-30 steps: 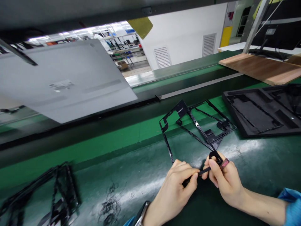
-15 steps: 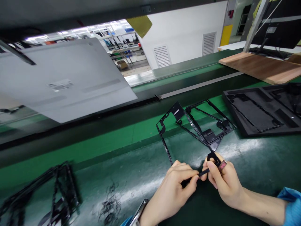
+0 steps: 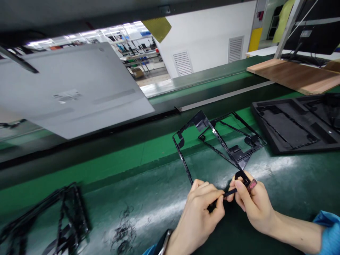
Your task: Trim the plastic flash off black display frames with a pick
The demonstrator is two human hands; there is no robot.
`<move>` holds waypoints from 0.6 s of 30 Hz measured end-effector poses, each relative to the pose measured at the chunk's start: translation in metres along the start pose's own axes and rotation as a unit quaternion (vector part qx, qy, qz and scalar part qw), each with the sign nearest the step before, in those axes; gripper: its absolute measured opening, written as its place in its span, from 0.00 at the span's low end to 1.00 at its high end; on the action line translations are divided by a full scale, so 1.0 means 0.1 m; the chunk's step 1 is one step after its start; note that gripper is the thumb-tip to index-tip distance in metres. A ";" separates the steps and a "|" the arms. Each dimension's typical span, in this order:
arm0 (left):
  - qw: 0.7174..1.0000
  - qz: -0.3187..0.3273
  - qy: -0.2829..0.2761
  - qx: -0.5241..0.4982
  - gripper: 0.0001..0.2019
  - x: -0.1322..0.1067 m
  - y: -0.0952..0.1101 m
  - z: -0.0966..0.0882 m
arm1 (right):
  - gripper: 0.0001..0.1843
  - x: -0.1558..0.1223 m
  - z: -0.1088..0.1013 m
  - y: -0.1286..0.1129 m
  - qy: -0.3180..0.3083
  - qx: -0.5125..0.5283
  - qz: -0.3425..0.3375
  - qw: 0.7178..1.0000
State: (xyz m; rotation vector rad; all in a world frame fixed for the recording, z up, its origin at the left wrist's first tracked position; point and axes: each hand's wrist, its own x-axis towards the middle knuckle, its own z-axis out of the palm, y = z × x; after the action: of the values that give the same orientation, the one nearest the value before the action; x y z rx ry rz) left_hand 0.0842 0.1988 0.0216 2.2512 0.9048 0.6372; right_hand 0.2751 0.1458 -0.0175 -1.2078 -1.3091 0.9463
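Both hands grip one thin black plastic frame (image 3: pixel 183 161), raised and tilted above the green work surface. My left hand (image 3: pixel 200 212) pinches its near left part between thumb and fingers. At the near right corner, my right hand (image 3: pixel 253 205) is closed around it, the thumb on top. A short stretch of the near edge shows between the two hands; the rest of that edge is hidden by fingers. Behind it, another black frame (image 3: pixel 256 140) lies on the surface, partly overlapped in view.
A black foam tray (image 3: pixel 326 146) with similar frames in it sits at the right. More black frames (image 3: pixel 71 216) lie at lower left, beside a heap of thin black scraps (image 3: pixel 123 232). A grey panel (image 3: pixel 79 88) hangs at upper left; a wooden board (image 3: pixel 294 76) lies far right.
The held frame has tilted slightly, its far end shifting up and left. My left hand has moved a little at the wrist; both hands keep their grip.
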 end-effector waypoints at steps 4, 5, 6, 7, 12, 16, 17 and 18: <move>0.997 0.022 0.065 0.026 0.13 -0.01 -0.01 0.07 | 0.17 0.00 -0.01 0.00 0.003 0.002 0.001 1.000; 0.997 0.025 0.069 0.026 0.13 -0.01 -0.01 0.07 | 0.17 -0.01 -0.01 0.01 0.002 0.004 0.002 1.000; 0.997 0.027 0.065 0.022 0.12 -0.01 -0.01 0.06 | 0.17 -0.01 -0.01 0.01 0.001 0.008 0.003 1.000; 0.998 0.025 0.055 0.016 0.12 0.00 0.00 0.04 | 0.17 -0.01 -0.01 0.01 0.001 0.014 0.006 1.000; 0.999 -0.001 -0.025 -0.034 0.13 0.02 -0.01 -0.09 | 0.18 0.00 -0.01 0.01 -0.001 0.037 0.019 0.999; 0.996 -0.009 -0.075 -0.044 0.14 0.03 -0.02 -0.17 | 0.19 0.00 -0.01 -0.01 -0.008 0.032 0.015 0.999; 0.995 -0.011 -0.087 -0.043 0.15 0.03 -0.02 -0.18 | 0.20 -0.01 -0.01 -0.02 -0.012 0.029 0.013 0.999; 0.994 -0.014 -0.098 -0.042 0.16 0.04 -0.02 -0.19 | 0.20 -0.01 -0.01 -0.03 -0.015 0.026 0.011 0.999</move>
State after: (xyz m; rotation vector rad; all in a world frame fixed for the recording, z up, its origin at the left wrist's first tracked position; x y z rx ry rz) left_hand 0.0738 0.2099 0.0341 2.1784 0.7956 0.4253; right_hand 0.2755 0.1446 -0.0151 -1.1745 -1.2884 1.0122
